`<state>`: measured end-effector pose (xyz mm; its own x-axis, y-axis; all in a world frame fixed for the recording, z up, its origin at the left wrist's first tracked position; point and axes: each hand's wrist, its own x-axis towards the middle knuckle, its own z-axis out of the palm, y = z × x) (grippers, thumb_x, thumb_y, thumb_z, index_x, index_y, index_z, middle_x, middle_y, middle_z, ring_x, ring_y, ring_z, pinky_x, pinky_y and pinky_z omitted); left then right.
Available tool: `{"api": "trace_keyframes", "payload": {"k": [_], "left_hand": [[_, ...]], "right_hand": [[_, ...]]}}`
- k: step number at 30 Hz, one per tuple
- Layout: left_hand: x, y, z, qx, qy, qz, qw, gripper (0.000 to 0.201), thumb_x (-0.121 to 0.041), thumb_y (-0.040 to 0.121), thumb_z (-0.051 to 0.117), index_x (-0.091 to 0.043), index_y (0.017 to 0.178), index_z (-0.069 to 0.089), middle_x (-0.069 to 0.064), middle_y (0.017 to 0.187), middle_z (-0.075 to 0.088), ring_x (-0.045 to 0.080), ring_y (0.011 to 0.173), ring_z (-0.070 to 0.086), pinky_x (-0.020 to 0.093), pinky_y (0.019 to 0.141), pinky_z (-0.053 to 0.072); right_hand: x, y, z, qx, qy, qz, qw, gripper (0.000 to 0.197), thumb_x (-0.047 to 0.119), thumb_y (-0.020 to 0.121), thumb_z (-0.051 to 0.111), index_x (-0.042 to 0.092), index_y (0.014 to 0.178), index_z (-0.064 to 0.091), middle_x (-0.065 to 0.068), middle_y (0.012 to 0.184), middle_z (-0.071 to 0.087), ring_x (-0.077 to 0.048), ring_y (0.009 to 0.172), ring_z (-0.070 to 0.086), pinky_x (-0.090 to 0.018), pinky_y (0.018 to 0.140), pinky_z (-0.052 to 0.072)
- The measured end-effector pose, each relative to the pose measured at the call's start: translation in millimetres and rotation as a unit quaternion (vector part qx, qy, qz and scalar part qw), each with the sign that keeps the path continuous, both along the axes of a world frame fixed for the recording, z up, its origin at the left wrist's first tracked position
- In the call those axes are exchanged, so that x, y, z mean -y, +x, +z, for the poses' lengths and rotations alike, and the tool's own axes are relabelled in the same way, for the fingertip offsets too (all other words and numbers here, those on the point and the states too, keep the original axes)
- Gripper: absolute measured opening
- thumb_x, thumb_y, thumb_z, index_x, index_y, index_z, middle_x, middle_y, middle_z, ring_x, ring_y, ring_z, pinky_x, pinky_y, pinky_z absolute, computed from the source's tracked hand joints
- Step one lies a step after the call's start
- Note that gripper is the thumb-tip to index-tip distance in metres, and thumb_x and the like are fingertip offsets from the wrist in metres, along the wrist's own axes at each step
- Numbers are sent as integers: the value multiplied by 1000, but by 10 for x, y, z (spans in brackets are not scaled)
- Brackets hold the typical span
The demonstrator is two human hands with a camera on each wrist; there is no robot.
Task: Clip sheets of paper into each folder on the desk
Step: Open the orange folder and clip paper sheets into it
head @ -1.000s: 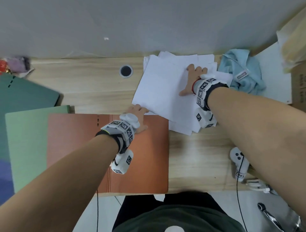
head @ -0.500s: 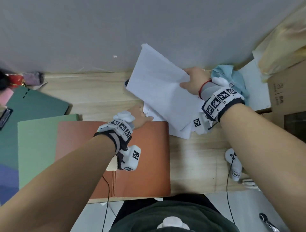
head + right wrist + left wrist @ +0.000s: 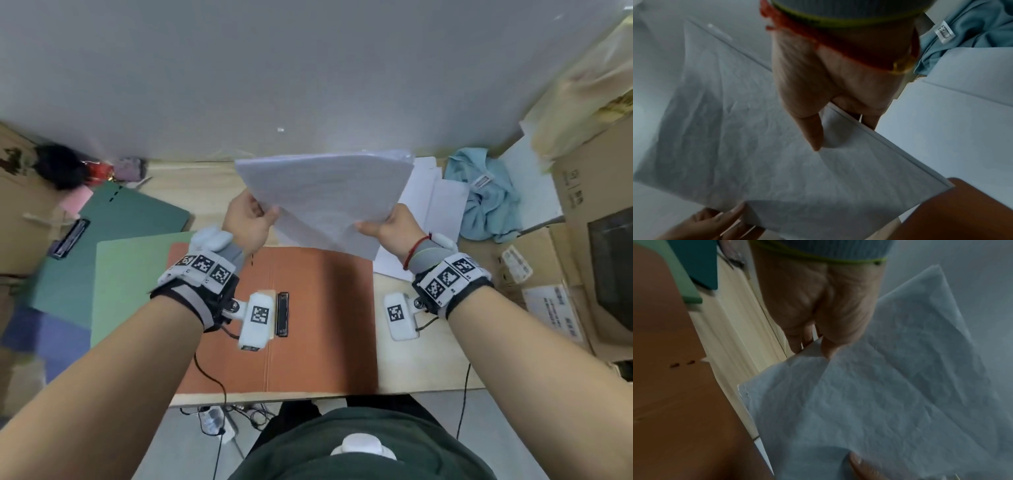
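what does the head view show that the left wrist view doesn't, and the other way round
Only the head view shows the black clip inside the open orange folder, the blue cloth, the loose white sheets lying on the desk and the cardboard boxes at right.

Only the left wrist view shows, close up, the thumb pinching the stack's edge and two small slots in the folder.

Both show the left hand and right hand gripping the paper stack above the orange folder, beside the green folders.
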<state>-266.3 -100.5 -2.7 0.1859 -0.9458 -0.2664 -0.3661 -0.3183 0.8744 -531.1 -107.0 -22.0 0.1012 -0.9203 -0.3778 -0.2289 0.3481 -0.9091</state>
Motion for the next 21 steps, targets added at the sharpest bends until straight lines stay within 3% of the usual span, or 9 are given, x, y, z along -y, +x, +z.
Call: {"api": "trace_keyframes", "payload": {"k": [2, 4, 10, 15, 18, 21], "left_hand": [[-136, 119, -18, 32, 7, -13, 999, 36, -23, 84, 68, -2, 113, 62, 16, 107, 71, 31, 100, 67, 47, 87, 55], [-264, 159, -25, 53, 11, -27, 998, 26, -15, 88, 68, -2, 110, 63, 18, 104, 70, 35, 98, 66, 51, 88, 54], [-432, 130, 11, 25, -2, -44, 999, 30, -5, 89, 68, -1, 119, 63, 1, 102, 64, 21, 96, 63, 33, 84, 51], [-447, 140, -11, 71, 15, -58, 996, 9, -12, 90, 66, -11, 99, 65, 10, 94, 67, 30, 88, 65, 50, 85, 54], [-465, 126, -79, 99, 31, -65, 993, 18, -11, 90, 65, 1, 103, 66, 19, 97, 70, 33, 88, 65, 44, 78, 52], [-507, 96, -159, 113, 69, -92, 987, 13, -9, 91, 62, 0, 100, 66, 12, 90, 66, 28, 83, 61, 32, 69, 43]], "right_hand": [[-112, 86, -41, 3, 7, -8, 1000, 29, 0, 78, 77, 15, 103, 73, -4, 104, 75, -19, 96, 72, -37, 91, 57], [-182, 133, -50, 1, 13, -15, 1000, 31, 2, 76, 80, 11, 105, 74, -6, 104, 75, -21, 98, 72, -40, 91, 57], [-289, 179, 46, 10, 6, -21, 1000, 32, 3, 78, 80, 6, 109, 72, -10, 107, 74, -16, 93, 71, -34, 88, 58], [-325, 176, 62, 20, 3, -40, 999, 30, 2, 79, 79, 6, 108, 72, -12, 109, 73, -24, 99, 71, -38, 89, 57], [-375, 135, -19, 2, 18, -35, 999, 31, 4, 80, 79, 10, 109, 71, -9, 110, 73, -22, 100, 70, -41, 93, 55], [-423, 114, -83, -25, 34, -32, 999, 29, 8, 81, 79, 20, 106, 70, -6, 111, 73, -22, 104, 69, -45, 98, 53]]}}
